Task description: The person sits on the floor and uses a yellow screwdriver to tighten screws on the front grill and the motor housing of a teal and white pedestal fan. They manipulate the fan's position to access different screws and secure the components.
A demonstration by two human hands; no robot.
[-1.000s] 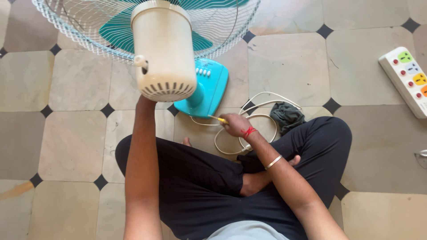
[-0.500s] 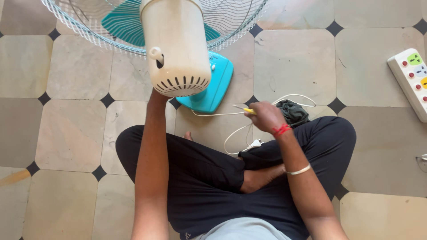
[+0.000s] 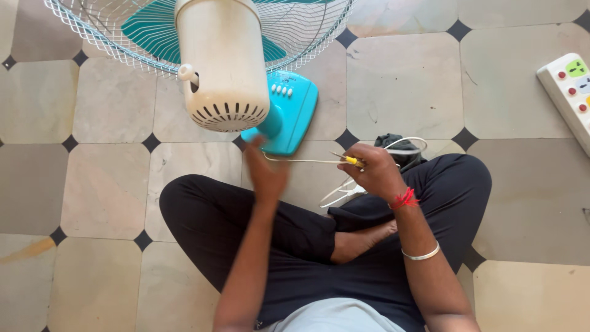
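A table fan stands on the tiled floor in front of my crossed legs. Its cream motor housing [image 3: 224, 67] faces me, with the white grille [image 3: 110, 37] and teal blades behind it and a teal base [image 3: 295, 104] below. My left hand [image 3: 267, 172] is blurred with motion just under the housing, its fingertips near the teal neck, and it holds nothing that I can see. To the right of the base, my right hand [image 3: 376, 175] grips a small yellow-handled screwdriver [image 3: 350, 160] with its tip pointing left.
The fan's white cord [image 3: 344, 192] loops on the floor by my right knee, beside a dark bundle [image 3: 393, 142]. A white power strip [image 3: 568, 92] with coloured switches lies at the right edge. Beige tiles with black diamond insets surround me.
My left hand has dropped from the bottom of the motor housing to below it. The right hand with the screwdriver has stayed beside the base. The view has shifted slightly.
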